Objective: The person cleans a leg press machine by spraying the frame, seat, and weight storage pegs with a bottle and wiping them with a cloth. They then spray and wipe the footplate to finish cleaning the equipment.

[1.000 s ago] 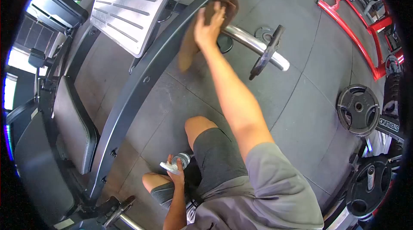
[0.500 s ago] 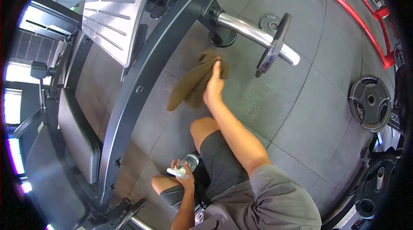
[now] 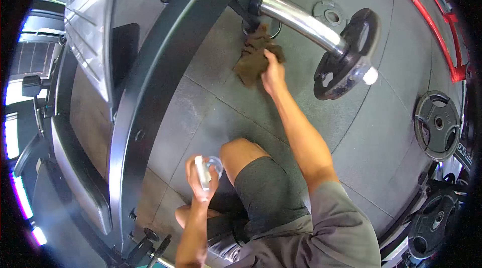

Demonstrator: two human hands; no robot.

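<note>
My left hand (image 3: 194, 183) is wrapped round a clear spray bottle (image 3: 203, 172) with a white spray head, held beside my knee. Out ahead, my right hand (image 3: 274, 76) grips a brown cloth (image 3: 252, 65), thumb on top. The cloth hangs loosely crumpled, its far end overlapping the round foot under the machine frame (image 3: 165, 57). Just right of the cloth, a chrome bar (image 3: 301, 22) juts from the frame, carrying a dark weight plate (image 3: 346, 62) near its end.
A small grey plate (image 3: 329, 13) lies on the tiled floor behind the bar. Larger black plates (image 3: 437, 125) stand on the right, below a red frame (image 3: 427, 22). On the left are a ribbed metal footplate (image 3: 93, 27) and a padded seat (image 3: 80, 167).
My right hand has carried the cloth forward and right, closer to the bar's base. My left hand has raised the spray bottle and turned its head. The view has shifted a little.
</note>
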